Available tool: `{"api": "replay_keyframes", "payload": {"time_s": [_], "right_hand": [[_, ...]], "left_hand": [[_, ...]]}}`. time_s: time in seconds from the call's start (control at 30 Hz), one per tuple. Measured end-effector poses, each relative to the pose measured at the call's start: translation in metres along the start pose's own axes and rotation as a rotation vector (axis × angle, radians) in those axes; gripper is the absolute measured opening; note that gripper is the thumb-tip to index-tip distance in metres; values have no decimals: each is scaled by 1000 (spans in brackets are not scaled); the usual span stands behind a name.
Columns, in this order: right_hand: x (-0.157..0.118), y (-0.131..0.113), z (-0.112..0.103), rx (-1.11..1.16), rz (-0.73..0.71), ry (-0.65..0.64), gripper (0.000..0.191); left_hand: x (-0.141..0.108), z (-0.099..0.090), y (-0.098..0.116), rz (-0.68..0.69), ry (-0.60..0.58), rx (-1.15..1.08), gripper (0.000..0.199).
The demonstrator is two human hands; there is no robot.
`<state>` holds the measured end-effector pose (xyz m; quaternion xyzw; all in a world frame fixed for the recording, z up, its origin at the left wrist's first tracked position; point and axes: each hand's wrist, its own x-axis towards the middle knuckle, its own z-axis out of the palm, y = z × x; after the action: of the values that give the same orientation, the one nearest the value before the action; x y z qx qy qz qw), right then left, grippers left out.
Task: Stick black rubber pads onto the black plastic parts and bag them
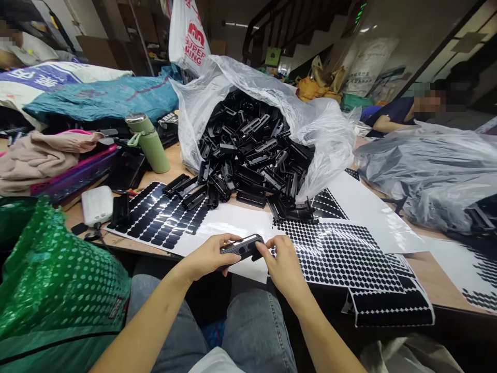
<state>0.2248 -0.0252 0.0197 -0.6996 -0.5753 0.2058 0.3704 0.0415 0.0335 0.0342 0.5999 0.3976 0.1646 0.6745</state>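
My left hand (212,254) grips a long black plastic part (241,249) by its left end, fingers behind and thumb along the near side. The part has a patterned face with a dark round spot and is tilted up to the right, above the table's front edge. My right hand (285,261) is closed in a pinch at the part's right end, thumb and forefinger touching it. A small dark rounded piece shows below the right thumb; I cannot tell whether it is separate. Just right of my hands lies a sheet of round black stickers (337,254).
A clear plastic bag (326,132) spills many similar black parts (252,150) onto the table. Oblong black stickers (155,212) lie on a sheet to the left, near a white power bank (97,205) and a green bottle (149,145). A green bag (70,280) stands at left.
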Motion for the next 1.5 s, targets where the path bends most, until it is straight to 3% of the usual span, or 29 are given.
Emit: {"api": "replay_keyframes", "payload": {"time_s": [0.23,0.33,0.4,0.47,0.57,0.6,0.67,0.77,0.83,0.87,0.97,1.07,1.13,1.27,1.5], "right_hand": [[-4,-10,13,42,-101,-7,18],[-12,-22,15,138,-190,-52,16],[-16,-26,12,188,-179,-48,17],[-18,-23,7,208,-131,-2,19],[-18,-11,1,202,-84,37,22],[-19,-6,1,200,-76,33,23],[-21,1,3,207,-51,13,24],[-23,5,6,238,-4,-20,25],[-22,2,6,282,33,-34,26],[-21,-1,4,318,53,-49,26],[-16,-15,-3,483,93,-128,26],[-9,-31,-8,653,107,-209,23],[-4,-38,-9,716,140,-234,23],[4,-36,-4,749,192,-214,25],[1,-25,2,818,337,-229,23]], "left_hand": [[-2,5,-14,7,101,68,53],[2,-9,-20,51,288,149,61],[4,-33,-18,134,541,299,63],[4,-68,-15,151,912,517,56],[-4,-125,-16,-87,1535,749,36],[-8,-142,-19,-197,1656,758,33],[-16,-164,-26,-387,1731,696,33],[-26,-169,-29,-486,1673,617,29],[-30,-153,-23,-322,1522,473,26],[-31,-141,-18,-214,1395,360,27],[-33,-96,-3,30,820,-97,33],[-30,-57,3,36,317,-481,32],[-26,-40,1,-4,120,-621,32],[-18,-25,-9,-81,-66,-680,34],[-18,-21,-15,-40,-164,-490,27]]}}
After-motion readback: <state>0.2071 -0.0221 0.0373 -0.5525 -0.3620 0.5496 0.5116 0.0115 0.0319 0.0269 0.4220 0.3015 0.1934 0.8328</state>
